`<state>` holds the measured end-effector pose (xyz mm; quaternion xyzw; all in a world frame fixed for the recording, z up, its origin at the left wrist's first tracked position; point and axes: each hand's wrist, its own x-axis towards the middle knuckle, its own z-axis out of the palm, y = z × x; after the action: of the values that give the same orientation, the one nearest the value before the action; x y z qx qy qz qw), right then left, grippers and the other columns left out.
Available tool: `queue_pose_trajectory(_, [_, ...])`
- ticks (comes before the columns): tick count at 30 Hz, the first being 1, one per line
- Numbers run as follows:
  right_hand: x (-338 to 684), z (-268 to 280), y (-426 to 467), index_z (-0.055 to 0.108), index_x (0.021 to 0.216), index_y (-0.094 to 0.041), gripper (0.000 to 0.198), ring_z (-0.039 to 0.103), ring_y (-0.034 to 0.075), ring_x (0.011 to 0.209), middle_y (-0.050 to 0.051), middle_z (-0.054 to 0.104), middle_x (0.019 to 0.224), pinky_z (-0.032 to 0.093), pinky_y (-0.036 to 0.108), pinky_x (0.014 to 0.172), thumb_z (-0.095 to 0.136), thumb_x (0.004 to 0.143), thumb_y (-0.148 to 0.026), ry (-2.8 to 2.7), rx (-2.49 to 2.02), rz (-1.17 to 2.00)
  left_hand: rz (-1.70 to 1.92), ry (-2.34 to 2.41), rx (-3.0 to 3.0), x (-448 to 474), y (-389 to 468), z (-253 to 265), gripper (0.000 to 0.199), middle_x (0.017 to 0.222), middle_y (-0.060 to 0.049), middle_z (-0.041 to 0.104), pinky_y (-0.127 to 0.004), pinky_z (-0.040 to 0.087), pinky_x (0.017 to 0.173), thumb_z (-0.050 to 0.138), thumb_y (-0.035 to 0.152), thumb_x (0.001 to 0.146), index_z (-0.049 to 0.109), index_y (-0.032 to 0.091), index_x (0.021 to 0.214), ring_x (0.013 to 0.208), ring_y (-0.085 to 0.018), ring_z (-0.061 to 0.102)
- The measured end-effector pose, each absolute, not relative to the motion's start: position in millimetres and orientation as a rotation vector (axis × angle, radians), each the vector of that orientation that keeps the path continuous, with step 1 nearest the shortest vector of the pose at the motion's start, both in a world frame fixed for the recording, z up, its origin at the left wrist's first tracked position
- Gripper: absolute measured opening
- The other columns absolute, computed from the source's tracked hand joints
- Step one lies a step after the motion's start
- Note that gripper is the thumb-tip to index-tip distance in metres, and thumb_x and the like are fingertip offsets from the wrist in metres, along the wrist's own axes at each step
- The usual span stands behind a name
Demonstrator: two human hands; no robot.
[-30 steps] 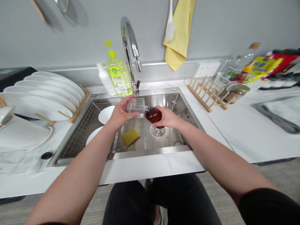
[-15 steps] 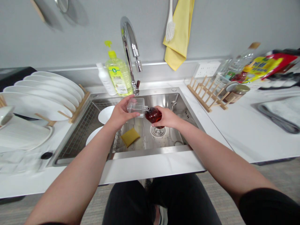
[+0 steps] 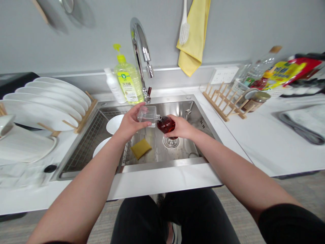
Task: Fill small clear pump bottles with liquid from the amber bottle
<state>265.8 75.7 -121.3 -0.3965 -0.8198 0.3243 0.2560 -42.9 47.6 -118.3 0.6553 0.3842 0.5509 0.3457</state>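
practically nothing has shifted this past second: mid-frame, above the sink [image 3: 166, 165], the left hand [image 3: 130, 123] clasps a clear bottle [image 3: 146, 114], the right hand [image 3: 183, 127] a dark red bottle [image 3: 165, 125], mouths meeting or nearly; the work seems steadily underway.

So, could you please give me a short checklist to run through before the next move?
1. Left hand grips the clear container: ok.
2. Right hand grips the red bottle: ok.
3. Both held over the sink: ok.
4. Container and bottle necks touching: cannot tell; they are close, but the meeting point is too small.
5. Sponge off the drain: ok, it lies to the left.
6. Tap off: ok, no stream visible.
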Motion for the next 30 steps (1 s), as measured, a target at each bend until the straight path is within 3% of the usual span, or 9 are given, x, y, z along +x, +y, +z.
queue_pose_trajectory(13, [266.0,-121.7,76.1,0.075,0.136,-0.028,0.078,0.083,0.037,0.116,0.006,0.087,0.125,0.066,0.053,0.105,0.109,0.067,-0.041,-2.225,-1.054,0.904,1.423,0.99,1.718,-43.0,47.1,-118.6,0.11,0.144,-0.015,0.078,-0.051,0.07,0.108,0.115,0.048,0.067,0.066,0.028,0.164,0.135,-0.037,0.077])
queue_pose_trajectory(19, [265.7,-120.7,75.8,0.074,0.135,-0.028,0.077,0.083,0.037,0.116,0.006,0.086,0.125,0.066,0.052,0.105,0.108,0.068,-0.041,-2.237,-1.075,0.899,1.429,1.036,1.745,-42.3,46.4,-116.6,0.113,0.141,-0.015,0.079,-0.057,0.064,0.12,0.115,0.051,0.065,0.067,0.026,0.164,0.14,-0.038,0.075])
queue_pose_trajectory(30, [265.9,-120.1,75.7,0.074,0.133,-0.029,0.075,0.083,0.037,0.116,0.005,0.087,0.124,0.066,0.051,0.102,0.109,0.068,-0.04,-2.251,-1.074,0.878,1.416,1.003,1.712,-44.0,47.3,-119.1,0.109,0.142,-0.014,0.079,-0.054,0.07,0.11,0.115,0.042,0.067,0.067,0.029,0.164,0.138,-0.038,0.076])
